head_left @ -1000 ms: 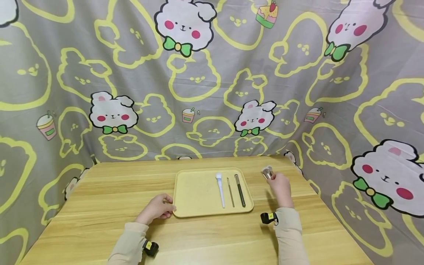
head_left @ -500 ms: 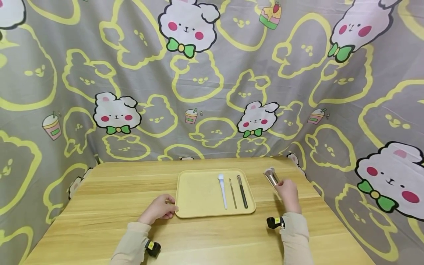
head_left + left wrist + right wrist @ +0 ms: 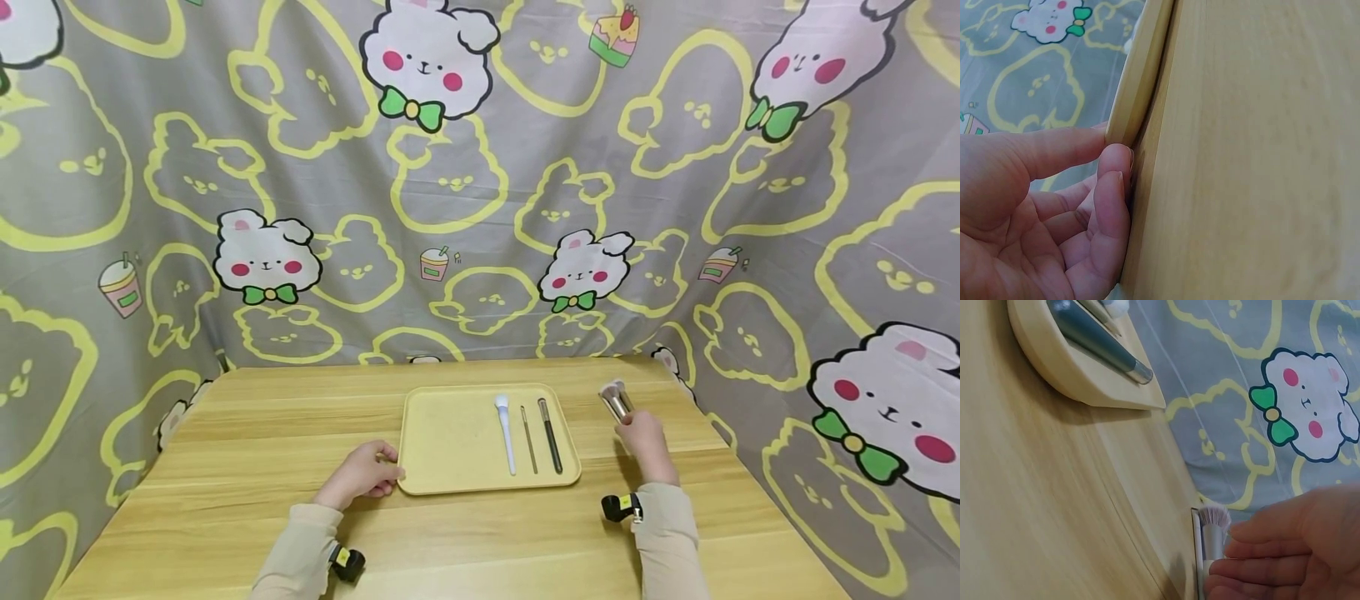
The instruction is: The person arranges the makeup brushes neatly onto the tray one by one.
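My left hand [image 3: 363,473] is at the near left corner of a yellow tray [image 3: 442,433]. In the left wrist view its thumb and a fingertip pinch the tray rim [image 3: 1141,69]. On the tray's right part lie a white makeup brush [image 3: 506,437], a thin brown brush [image 3: 528,442] and a black-handled brush [image 3: 550,437]. Right of the tray my right hand [image 3: 643,442] grips makeup brushes [image 3: 615,400] with silver ferrules, heads pointing away. In the right wrist view the fingers cover most of a brush [image 3: 1213,531] with pinkish bristles; how many are held is unclear.
The wooden table [image 3: 480,542] reaches back to a grey curtain [image 3: 465,208] with cartoon print, which also hangs along both sides. A thin upright edge [image 3: 1197,544] stands beside the held brush in the right wrist view; what it belongs to is unclear.
My right hand has drawn back slightly towards me, so more of the brush ferrules shows. My left hand stays at the tray corner. The head view has shifted a little.
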Demonstrator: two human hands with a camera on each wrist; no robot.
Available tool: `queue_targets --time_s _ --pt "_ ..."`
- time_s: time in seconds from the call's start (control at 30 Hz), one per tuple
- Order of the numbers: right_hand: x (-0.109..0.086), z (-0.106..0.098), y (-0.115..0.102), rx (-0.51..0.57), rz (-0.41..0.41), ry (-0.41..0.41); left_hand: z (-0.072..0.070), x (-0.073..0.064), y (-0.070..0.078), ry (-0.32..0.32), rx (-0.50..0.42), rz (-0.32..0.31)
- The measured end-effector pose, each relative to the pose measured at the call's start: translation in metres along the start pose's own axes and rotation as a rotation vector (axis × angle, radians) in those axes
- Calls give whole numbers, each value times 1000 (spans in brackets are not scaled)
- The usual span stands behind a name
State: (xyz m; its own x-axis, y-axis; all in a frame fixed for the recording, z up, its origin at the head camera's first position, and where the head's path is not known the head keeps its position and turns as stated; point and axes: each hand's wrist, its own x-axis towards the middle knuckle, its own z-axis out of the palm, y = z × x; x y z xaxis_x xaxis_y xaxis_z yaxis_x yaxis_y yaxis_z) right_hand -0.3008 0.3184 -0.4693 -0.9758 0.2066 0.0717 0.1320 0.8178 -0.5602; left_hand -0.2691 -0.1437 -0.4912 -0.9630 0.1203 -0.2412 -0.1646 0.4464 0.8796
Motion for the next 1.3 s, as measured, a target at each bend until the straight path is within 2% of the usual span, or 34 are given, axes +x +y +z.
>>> queue_targets --time_s 0.13,0.37,0.67,0.93,1.1,1.3 --pt "1 3 -3 -8 -7 -22 0 0 0 5 2 -4" --pt "2 8 -5 -14 -8 -14 0 1 -1 3 -3 -7" --pt "3 12 -4 -23 38 -15 0 1 -1 4 -1 -4" --pt "3 12 -4 -5 33 -9 -1 1 -2 -1 3 5" --pt "2 13 -3 -25 13 -4 -1 0 -1 -3 2 6" --pt "-1 16 -1 -48 28 -11 0 1 -1 0 1 2"
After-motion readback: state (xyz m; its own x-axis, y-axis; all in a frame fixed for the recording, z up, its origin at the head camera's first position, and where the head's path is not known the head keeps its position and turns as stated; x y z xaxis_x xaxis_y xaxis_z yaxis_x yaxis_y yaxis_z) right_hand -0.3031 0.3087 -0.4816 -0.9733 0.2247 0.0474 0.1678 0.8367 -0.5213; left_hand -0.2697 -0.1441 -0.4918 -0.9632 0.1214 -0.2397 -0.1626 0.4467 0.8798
